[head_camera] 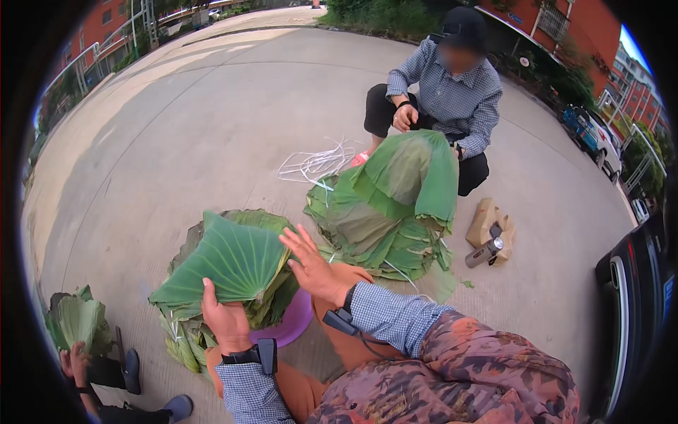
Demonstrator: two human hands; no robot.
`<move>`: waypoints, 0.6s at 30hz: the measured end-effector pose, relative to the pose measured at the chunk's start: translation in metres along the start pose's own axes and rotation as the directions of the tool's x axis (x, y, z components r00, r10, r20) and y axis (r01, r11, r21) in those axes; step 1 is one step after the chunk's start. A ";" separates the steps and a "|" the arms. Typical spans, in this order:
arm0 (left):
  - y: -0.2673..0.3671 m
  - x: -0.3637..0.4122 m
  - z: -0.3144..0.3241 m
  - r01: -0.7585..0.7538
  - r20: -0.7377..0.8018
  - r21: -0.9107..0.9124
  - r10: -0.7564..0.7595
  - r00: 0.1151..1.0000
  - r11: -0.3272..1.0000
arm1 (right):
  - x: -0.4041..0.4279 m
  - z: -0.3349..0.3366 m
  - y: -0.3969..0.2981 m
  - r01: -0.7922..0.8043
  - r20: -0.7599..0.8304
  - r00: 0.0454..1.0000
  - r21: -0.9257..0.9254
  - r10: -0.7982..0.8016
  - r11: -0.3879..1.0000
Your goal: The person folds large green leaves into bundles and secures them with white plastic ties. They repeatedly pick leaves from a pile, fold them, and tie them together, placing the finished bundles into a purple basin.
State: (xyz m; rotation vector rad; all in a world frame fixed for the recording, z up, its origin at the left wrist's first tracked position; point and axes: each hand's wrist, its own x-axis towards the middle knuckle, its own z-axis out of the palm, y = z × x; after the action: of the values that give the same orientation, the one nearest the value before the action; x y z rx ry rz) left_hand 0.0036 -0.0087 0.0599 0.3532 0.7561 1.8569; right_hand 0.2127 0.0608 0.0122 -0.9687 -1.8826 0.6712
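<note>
A large green lotus leaf with pale radiating veins lies folded over a stack of lotus leaves in front of me. My left hand grips its near edge, thumb on top and fingers hidden underneath. At the leaf's right side, my right hand is raised with fingers spread and nothing in it; whether a fingertip touches the leaf I cannot tell. Below the stack shows the rim of a purple plastic basin. A bundle of folded leaves tied with white string hangs at the near left.
Opposite, a crouching person handles another tall leaf pile. White plastic strapping lies on the concrete. A metal flask and a brown paper bag are right of it. Another person's hands hold leaves at lower left. A dark car stands right.
</note>
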 end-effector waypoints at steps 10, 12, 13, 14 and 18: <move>0.007 -0.002 -0.004 -0.013 0.018 -0.058 0.014 1.000 0.998 | -0.003 0.002 0.002 0.052 0.018 0.998 0.037 -0.053 0.998; 0.011 -0.002 -0.004 -0.014 0.017 -0.073 0.015 1.000 0.997 | -0.003 0.000 0.001 0.020 0.009 1.000 0.049 -0.020 0.999; 0.011 -0.001 -0.007 -0.023 -0.018 -0.084 0.022 1.000 0.996 | -0.003 0.001 0.001 0.026 -0.033 0.999 0.077 -0.023 0.997; 0.009 0.002 -0.007 -0.033 -0.053 -0.094 0.029 0.998 0.995 | -0.004 -0.004 0.002 0.036 -0.030 0.999 0.065 -0.034 0.997; 0.008 0.005 -0.010 -0.031 -0.038 -0.136 0.026 0.999 0.990 | -0.005 -0.005 0.000 0.040 -0.048 0.998 0.013 -0.039 0.999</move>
State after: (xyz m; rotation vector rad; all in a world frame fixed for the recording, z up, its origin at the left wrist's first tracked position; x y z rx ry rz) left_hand -0.0101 -0.0097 0.0570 0.2444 0.6471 1.9345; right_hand 0.2188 0.0566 0.0122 -0.9285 -1.8486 0.6320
